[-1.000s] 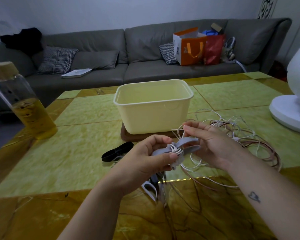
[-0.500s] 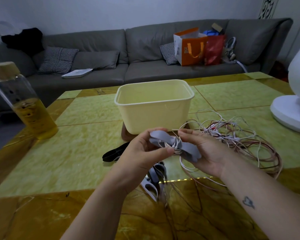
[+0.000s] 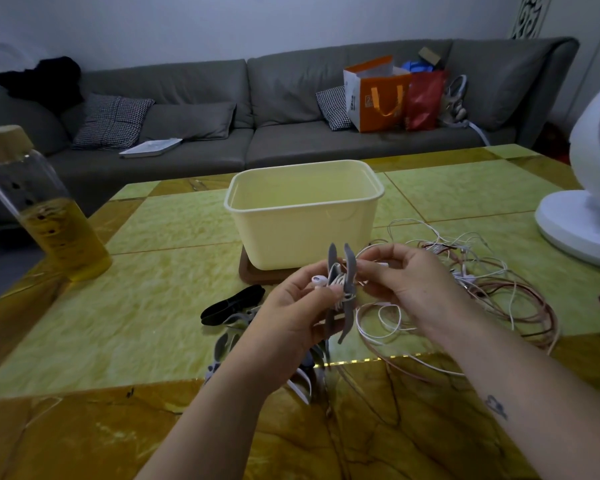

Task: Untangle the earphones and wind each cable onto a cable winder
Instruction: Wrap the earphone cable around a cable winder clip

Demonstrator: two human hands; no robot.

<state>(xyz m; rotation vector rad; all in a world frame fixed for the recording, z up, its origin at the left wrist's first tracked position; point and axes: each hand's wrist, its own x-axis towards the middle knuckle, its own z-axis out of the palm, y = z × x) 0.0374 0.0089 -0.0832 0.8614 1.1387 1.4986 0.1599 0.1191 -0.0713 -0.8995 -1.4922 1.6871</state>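
My left hand (image 3: 293,317) grips a grey cable winder (image 3: 347,271) that stands upright on its edge, with white cable wound at its middle and a white earbud (image 3: 317,280) held against it by my thumb. My right hand (image 3: 406,282) pinches the white cable just right of the winder. From there the cable runs down into a tangle of white and pinkish-brown earphone cables (image 3: 482,289) spread on the table to the right. Several spare winders lie below my left hand: a black one (image 3: 231,305) and grey and white ones (image 3: 222,344), partly hidden by my wrist.
A cream plastic tub (image 3: 303,216) sits on a brown wooden board behind my hands. A glass bottle of yellow liquid (image 3: 45,216) stands at the left. A white fan (image 3: 589,202) stands at the right edge. A grey sofa with bags runs behind the table.
The grey winder has turned from lying flat to standing upright on its edge in my left hand. An earbud now shows by my left thumb. My right hand shifted to the winder's right side.
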